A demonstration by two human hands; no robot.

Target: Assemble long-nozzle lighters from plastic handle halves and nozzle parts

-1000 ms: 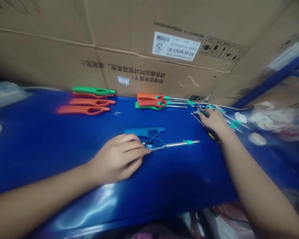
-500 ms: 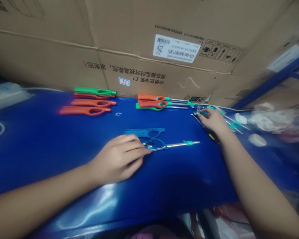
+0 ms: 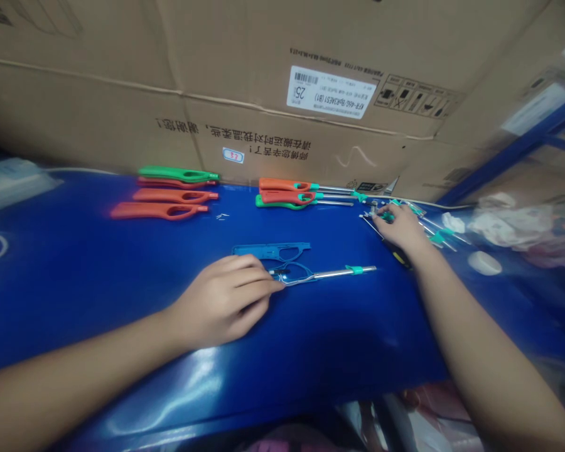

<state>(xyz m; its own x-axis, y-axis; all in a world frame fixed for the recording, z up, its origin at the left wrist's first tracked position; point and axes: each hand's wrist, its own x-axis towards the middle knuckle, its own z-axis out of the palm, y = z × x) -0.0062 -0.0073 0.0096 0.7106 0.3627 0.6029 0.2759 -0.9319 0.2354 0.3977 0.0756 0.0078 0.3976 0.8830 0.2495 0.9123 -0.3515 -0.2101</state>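
My left hand (image 3: 226, 298) is closed on the handle end of a blue lighter half (image 3: 299, 271), with wires and a metal tube (image 3: 341, 273) wrapped by a green band. Just behind it lies an empty blue handle half (image 3: 263, 251). At the back right, the fingers of my right hand (image 3: 400, 226) pinch among small metal and green parts; what exactly they hold is too small to make out. A screwdriver (image 3: 400, 256) with a black and yellow handle lies beneath that hand.
Red and green handles (image 3: 164, 210) lie at the back left. Several lighters with metal tubes (image 3: 287, 185) lie at the back centre, before a large cardboard box (image 3: 245, 81). Rods, a white round object (image 3: 484, 263) and crumpled white material (image 3: 508, 223) are at right.
The view has shifted very slightly. My right hand has lowered a little at the small parts, its fingers still together; my left hand stays in place on the blue half.
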